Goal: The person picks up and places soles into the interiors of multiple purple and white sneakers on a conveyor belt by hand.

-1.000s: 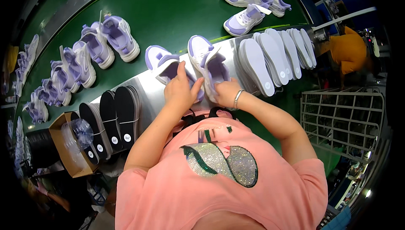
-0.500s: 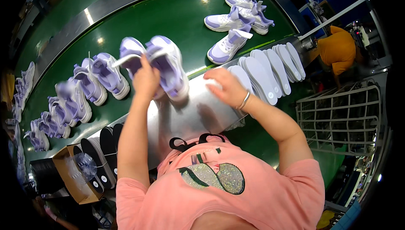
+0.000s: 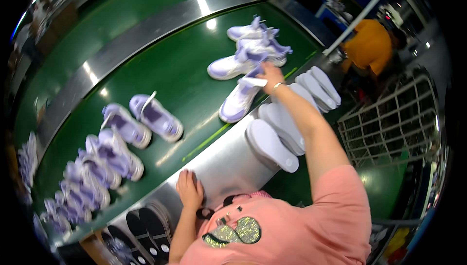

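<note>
At the near side of the green belt, my right hand [image 3: 270, 77] is closed on the heel end of a white and lilac sneaker [image 3: 237, 100], whose toe points toward me. More sneakers [image 3: 231, 65] of the same kind are bunched just beyond it. My left hand [image 3: 189, 190] rests on the bare metal ledge [image 3: 221, 160], fingers stretched out and nothing in them. Beyond that hand stands a lilac sneaker [image 3: 156, 119], heel toward me, at the end of a row of sneakers [image 3: 116, 153] running down to the left.
White insoles [image 3: 271, 146] lie in stacks along the ledge at right. Black insoles [image 3: 146, 228] and a cardboard box [image 3: 95, 250] are by my left forearm. A wire basket [image 3: 389, 124] stands at right, near a person in an orange top [image 3: 368, 46].
The pair my left hand gripped now stands apart on the belt, let go. That hand has dropped to the ledge. My right hand has reached forward onto a sneaker. The view has shifted.
</note>
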`<move>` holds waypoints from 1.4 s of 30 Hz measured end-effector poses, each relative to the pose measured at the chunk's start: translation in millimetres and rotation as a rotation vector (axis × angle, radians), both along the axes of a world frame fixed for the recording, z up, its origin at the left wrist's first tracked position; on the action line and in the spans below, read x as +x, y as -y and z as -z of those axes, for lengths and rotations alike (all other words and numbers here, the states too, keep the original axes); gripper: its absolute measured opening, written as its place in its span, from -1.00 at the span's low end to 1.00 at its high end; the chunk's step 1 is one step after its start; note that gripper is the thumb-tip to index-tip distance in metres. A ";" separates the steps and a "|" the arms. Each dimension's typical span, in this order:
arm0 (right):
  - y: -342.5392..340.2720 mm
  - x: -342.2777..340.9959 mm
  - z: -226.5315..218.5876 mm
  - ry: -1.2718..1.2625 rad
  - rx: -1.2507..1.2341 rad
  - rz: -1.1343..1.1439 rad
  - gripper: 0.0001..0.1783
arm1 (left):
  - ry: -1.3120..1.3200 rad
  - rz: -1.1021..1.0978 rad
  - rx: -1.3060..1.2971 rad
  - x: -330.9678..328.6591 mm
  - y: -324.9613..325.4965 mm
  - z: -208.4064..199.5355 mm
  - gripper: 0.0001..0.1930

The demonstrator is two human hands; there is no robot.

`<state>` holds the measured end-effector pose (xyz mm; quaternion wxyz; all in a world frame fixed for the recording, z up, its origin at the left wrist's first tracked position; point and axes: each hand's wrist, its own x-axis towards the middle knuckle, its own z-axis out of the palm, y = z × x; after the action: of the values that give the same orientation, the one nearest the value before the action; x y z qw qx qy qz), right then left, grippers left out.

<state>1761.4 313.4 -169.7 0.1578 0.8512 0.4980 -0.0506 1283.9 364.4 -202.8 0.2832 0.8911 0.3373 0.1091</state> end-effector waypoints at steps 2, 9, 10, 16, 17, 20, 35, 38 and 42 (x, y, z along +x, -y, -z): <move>-19.0 -4.3 16.8 0.010 -0.075 -0.054 -0.71 | 0.004 0.019 0.037 -6.4 6.0 3.1 -0.54; -49.0 11.3 12.2 0.044 -0.047 0.118 -0.43 | 0.018 -0.052 -0.098 -4.8 -2.2 15.0 -0.61; -37.7 21.8 27.2 0.047 -0.031 0.073 -0.41 | 0.057 -0.055 -0.084 -8.1 -3.3 18.3 -0.60; -34.7 89.5 59.2 -0.102 -0.205 -0.320 -0.34 | 0.156 -0.258 -0.051 -109.6 54.5 12.8 -0.74; -39.9 74.5 45.0 -0.105 -0.216 -0.168 -0.42 | 0.065 -0.308 -0.024 -129.1 74.1 8.8 -0.76; -57.8 77.8 43.1 -0.214 -0.201 0.016 -0.61 | -0.167 -0.400 -0.066 -184.7 141.7 3.1 -0.81; -42.2 -244.6 -101.1 -0.394 0.003 -0.268 -0.51 | -1.246 0.603 -0.066 -272.1 228.8 130.4 -0.55; 12.0 -294.9 -95.3 -0.355 -0.029 -0.302 -0.55 | -1.312 0.825 -0.151 -258.5 214.8 121.6 -0.56; 62.2 -317.9 -70.7 -0.212 -0.097 -0.401 -0.62 | -1.279 0.682 -0.162 -258.3 254.2 223.5 -0.59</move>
<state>1443.5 251.3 -98.9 0.1519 0.7167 0.6678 -0.1313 1025.6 110.2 -426.3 0.1140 0.8125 0.1473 -0.5524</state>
